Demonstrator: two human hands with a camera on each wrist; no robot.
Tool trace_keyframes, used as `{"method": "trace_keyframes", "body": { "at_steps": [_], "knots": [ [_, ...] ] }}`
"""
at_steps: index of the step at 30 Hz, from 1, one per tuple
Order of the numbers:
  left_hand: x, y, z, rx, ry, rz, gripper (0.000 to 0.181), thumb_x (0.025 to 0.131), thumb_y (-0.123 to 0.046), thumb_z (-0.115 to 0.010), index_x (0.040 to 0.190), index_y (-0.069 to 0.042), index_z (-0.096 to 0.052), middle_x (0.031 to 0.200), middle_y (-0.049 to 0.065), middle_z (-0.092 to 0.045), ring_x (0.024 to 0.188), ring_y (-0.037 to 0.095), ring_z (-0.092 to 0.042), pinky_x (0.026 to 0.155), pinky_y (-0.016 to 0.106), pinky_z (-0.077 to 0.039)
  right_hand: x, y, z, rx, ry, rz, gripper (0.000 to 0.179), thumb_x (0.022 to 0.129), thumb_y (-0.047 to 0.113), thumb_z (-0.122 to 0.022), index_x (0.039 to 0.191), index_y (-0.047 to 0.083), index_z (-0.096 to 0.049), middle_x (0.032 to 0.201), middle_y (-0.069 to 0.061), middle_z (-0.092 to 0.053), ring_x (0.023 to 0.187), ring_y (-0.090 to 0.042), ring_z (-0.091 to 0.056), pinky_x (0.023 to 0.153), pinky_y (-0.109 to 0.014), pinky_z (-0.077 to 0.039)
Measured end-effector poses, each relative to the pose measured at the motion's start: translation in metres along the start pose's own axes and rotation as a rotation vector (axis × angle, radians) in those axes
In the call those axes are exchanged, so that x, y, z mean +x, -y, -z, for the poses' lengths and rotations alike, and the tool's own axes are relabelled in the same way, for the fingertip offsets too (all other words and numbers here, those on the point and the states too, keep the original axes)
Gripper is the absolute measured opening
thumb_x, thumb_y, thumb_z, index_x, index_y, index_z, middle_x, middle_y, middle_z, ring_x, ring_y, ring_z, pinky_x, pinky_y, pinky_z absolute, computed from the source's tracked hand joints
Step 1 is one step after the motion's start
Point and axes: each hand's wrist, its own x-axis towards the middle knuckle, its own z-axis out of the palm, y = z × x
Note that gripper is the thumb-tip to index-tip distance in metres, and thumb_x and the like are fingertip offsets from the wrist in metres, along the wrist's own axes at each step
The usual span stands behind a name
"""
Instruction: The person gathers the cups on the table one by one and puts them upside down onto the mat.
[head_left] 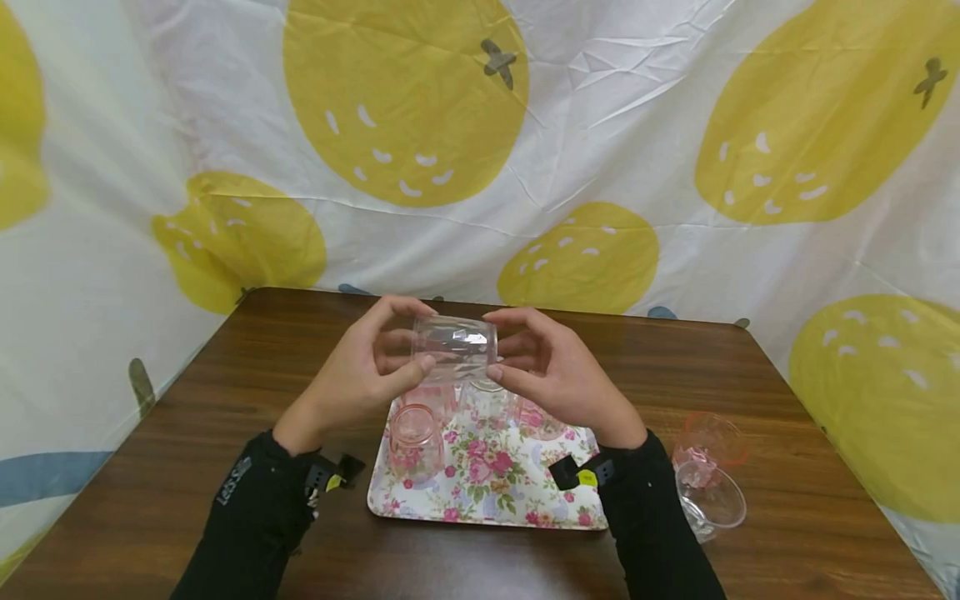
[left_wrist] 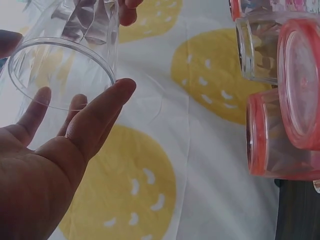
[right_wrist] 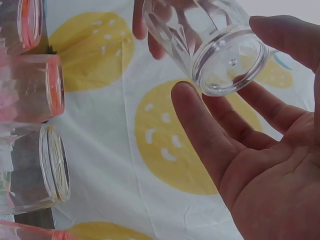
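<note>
Left grip (head_left: 367, 362) pinches the open end, right grip (head_left: 555, 371) the base end, and the clear cup (head_left: 454, 340) lies sideways between them! Below both grips, a floral tray (head_left: 495, 510) carries more cups (head_left: 416, 450); right of them, two others (head_left: 712, 497) on the counter (head_left: 660, 367).

You count one tray (head_left: 491, 510), one table (head_left: 150, 517), four pink cups (head_left: 416, 450) and three clear cups (head_left: 453, 343): two at lower right, five around centre.

A home-like nook, shown by fruit-print cloth (head_left: 585, 150) hung behind a wood-grain table (head_left: 150, 517) with floral tray (head_left: 487, 504).
</note>
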Motion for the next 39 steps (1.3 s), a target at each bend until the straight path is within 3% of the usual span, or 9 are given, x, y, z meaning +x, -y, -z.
{"method": "trace_keyframes", "body": {
  "at_steps": [8,17,23,31,39],
  "knots": [
    [-0.001,0.003,-0.002,-0.030,0.026,-0.013,0.048,0.095,-0.003,-0.064,0.138,-0.006,-0.042,0.146,0.010,-0.043,0.121,0.030,-0.061,0.085,0.036,-0.061,-0.003,0.001,0.001,-0.012,-0.021,0.029,0.052,0.093,0.006,-0.072,0.141,0.010,-0.054,0.126,-0.015,-0.062,0.108,-0.024,-0.069,0.088,-0.035,-0.060],
    [-0.003,0.006,0.003,0.103,-0.024,-0.030,0.053,0.096,-0.008,-0.063,0.145,-0.010,-0.042,0.152,0.006,-0.042,0.132,0.030,-0.054,0.100,0.043,-0.055,-0.011,0.009,0.012,-0.062,-0.051,0.003,0.053,0.090,0.006,-0.075,0.140,0.013,-0.057,0.124,-0.010,-0.061,0.108,-0.022,-0.066,0.089,-0.034,-0.060],
    [-0.002,0.006,0.004,0.145,-0.050,-0.023,0.053,0.097,-0.008,-0.064,0.145,-0.010,-0.043,0.152,0.007,-0.040,0.131,0.030,-0.054,0.100,0.048,-0.054,-0.015,0.015,0.018,-0.209,-0.047,-0.015,0.053,0.088,0.011,-0.078,0.137,0.016,-0.059,0.124,-0.003,-0.062,0.107,-0.017,-0.066,0.090,-0.033,-0.059],
    [0.000,0.001,0.004,0.234,-0.099,0.057,0.046,0.101,-0.014,-0.061,0.144,-0.008,-0.044,0.146,0.009,-0.043,0.127,0.031,-0.057,0.097,0.052,-0.056,-0.019,0.020,0.018,-0.379,-0.015,-0.006,0.051,0.086,0.014,-0.079,0.134,0.019,-0.063,0.124,0.006,-0.062,0.104,-0.015,-0.060,0.093,-0.037,-0.057],
    [0.000,0.002,0.005,0.303,-0.097,0.075,0.047,0.101,-0.018,-0.062,0.144,-0.010,-0.045,0.144,0.009,-0.044,0.124,0.033,-0.059,0.092,0.050,-0.058,-0.019,0.019,0.010,-0.464,0.064,-0.021,0.049,0.087,0.014,-0.074,0.134,0.019,-0.063,0.121,0.006,-0.061,0.097,-0.014,-0.060,0.085,-0.034,-0.057]
  ]
}}
